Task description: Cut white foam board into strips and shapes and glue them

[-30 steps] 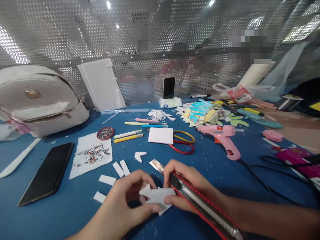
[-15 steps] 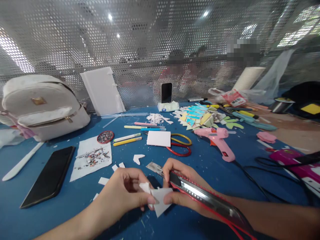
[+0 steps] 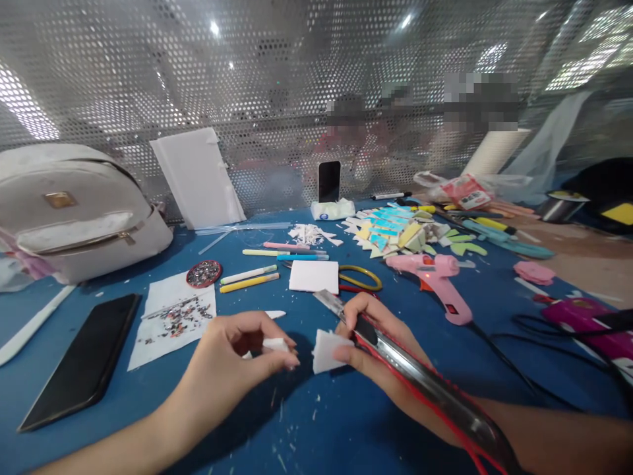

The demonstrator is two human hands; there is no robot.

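Head camera gives me both hands low over the blue table (image 3: 341,432), a little apart. My left hand (image 3: 232,353) is pinched on a small white scrap (image 3: 275,344). My right hand (image 3: 370,346) is wrapped round the utility knife (image 3: 425,389) and also nips a larger white piece (image 3: 326,351) between thumb and fingertip, with a clear gap between the two pieces. The blade (image 3: 329,301) is out and points away, toward the white pad (image 3: 314,276) and scissors (image 3: 360,280). I judge that the main risk: a slip of the crowded right grip could swing the edge across the left fingertips, or drop the piece. The black cord (image 3: 499,359) from the pink glue gun (image 3: 435,277) runs close by my right forearm and could snag. Open room lies on the bare table under and ahead of the hands; to the left, the glitter sheet (image 3: 173,320) and black phone (image 3: 82,361) hem things in.
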